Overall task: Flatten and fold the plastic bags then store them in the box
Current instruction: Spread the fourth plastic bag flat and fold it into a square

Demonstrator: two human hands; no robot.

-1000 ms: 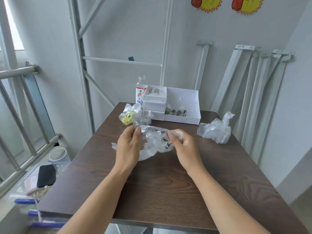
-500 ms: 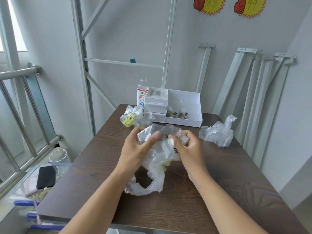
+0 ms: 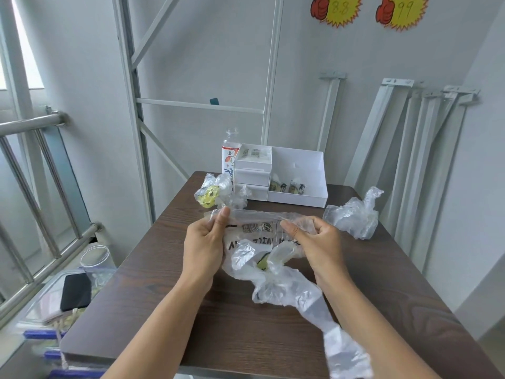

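A dark wood-grain counter (image 3: 153, 283) stands before a pale grey wall (image 3: 207, 45) with two yellow starburst signs (image 3: 337, 10) high up. A white metal frame (image 3: 128, 77) rises behind it and white rails (image 3: 426, 165) lean at the right. Daylight enters a window (image 3: 26, 58) above a steel railing (image 3: 30, 125) at the left.

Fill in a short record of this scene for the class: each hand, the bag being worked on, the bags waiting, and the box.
Left hand: pinches the top edge of the clear bag
Right hand: grips the same edge, further right
Bag state: stretched between the hands, its tail trailing over the table
Waiting: yellow-printed bag by the box's left; plain crumpled bag at right
Box: white, open, at the far edge
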